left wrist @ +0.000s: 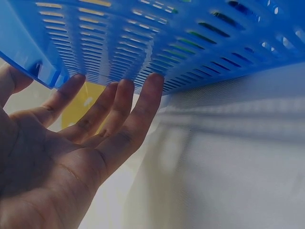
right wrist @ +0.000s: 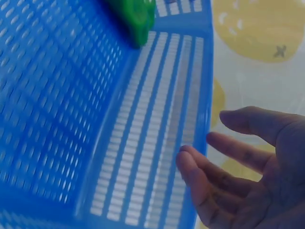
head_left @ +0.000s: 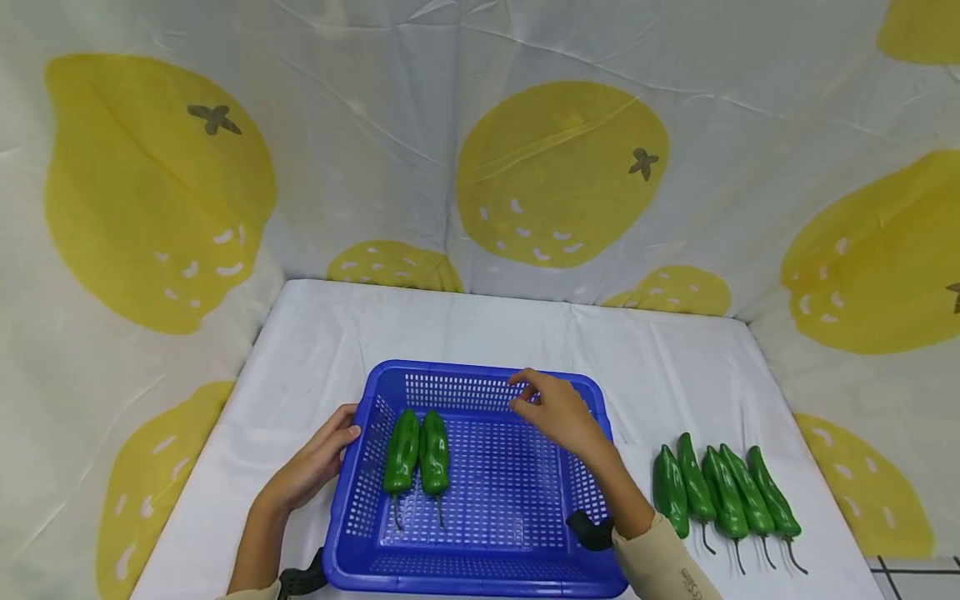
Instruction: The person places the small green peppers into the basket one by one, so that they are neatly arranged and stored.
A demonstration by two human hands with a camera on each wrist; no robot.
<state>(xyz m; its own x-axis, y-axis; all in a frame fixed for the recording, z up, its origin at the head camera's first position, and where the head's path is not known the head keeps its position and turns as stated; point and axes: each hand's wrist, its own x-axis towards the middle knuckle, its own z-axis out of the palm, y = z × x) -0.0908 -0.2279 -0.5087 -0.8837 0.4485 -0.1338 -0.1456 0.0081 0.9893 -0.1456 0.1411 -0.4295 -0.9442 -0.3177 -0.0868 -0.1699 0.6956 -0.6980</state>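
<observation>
A blue plastic basket (head_left: 495,575) with slotted walls sits on the white cloth. Two green peppers (head_left: 402,454) lie side by side in its left half, stems toward the near side. My left hand (head_left: 315,458) is at the basket's left side, fingertips right at the outer wall; in the left wrist view its fingers (left wrist: 143,109) are extended, with the thumb up by the rim. Over the basket's far right part hovers my right hand (head_left: 558,412), holding nothing, its fingers loosely bent. The right wrist view has one pepper (right wrist: 136,19) at the top, inside the basket.
Several more green peppers (head_left: 723,492) lie in a row on the white cloth (head_left: 630,358), right of the basket. A lemon-patterned curtain (head_left: 360,167) stands behind the table and along both sides. Dark wrist straps (head_left: 592,532) show near the basket's near corners.
</observation>
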